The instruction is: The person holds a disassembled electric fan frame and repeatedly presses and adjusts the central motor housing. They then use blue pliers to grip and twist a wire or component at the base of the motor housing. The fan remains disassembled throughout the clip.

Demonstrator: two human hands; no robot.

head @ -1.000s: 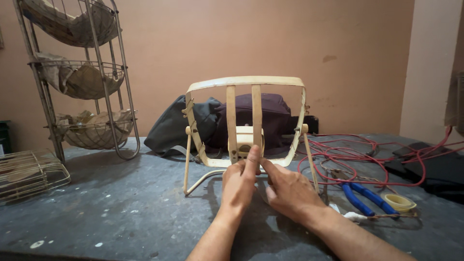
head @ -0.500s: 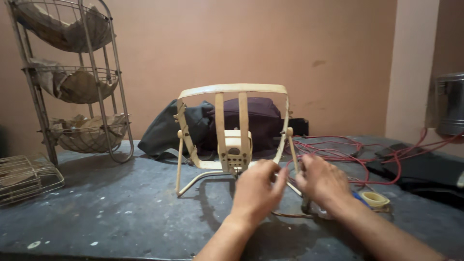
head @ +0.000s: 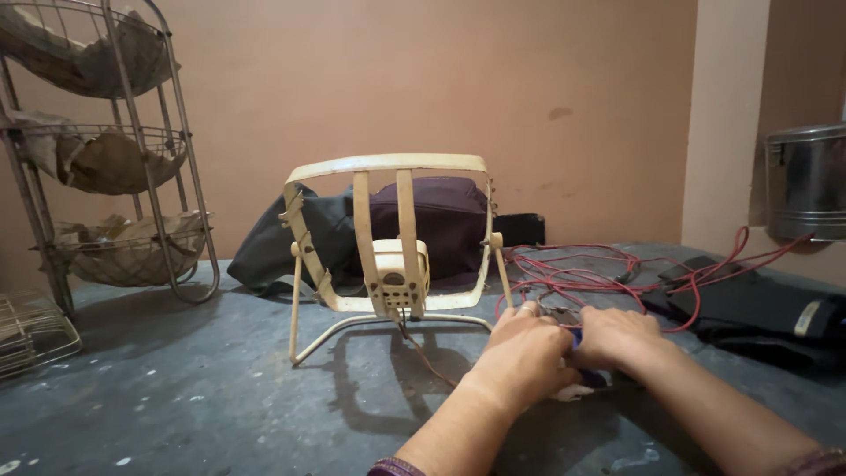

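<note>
Blue-handled pliers (head: 576,338) sit between my two hands at about five o'clock in my view, on the grey table (head: 176,397); only a sliver of blue shows. My left hand (head: 522,357) is curled over them, and my right hand (head: 617,337) is closed beside it, knuckles touching; I cannot tell which hand really grips the tool. At twelve o'clock from the hands lies a tangle of red wire (head: 599,273), and at ten o'clock stands the cream fan frame (head: 392,238), a thin wire (head: 423,353) trailing from its hub. I judge the red loops could snag on the tool and drag the frame. No labels are readable; a steel drum (head: 806,181) stands at two o'clock, a wire rack (head: 106,150) at nine.
</note>
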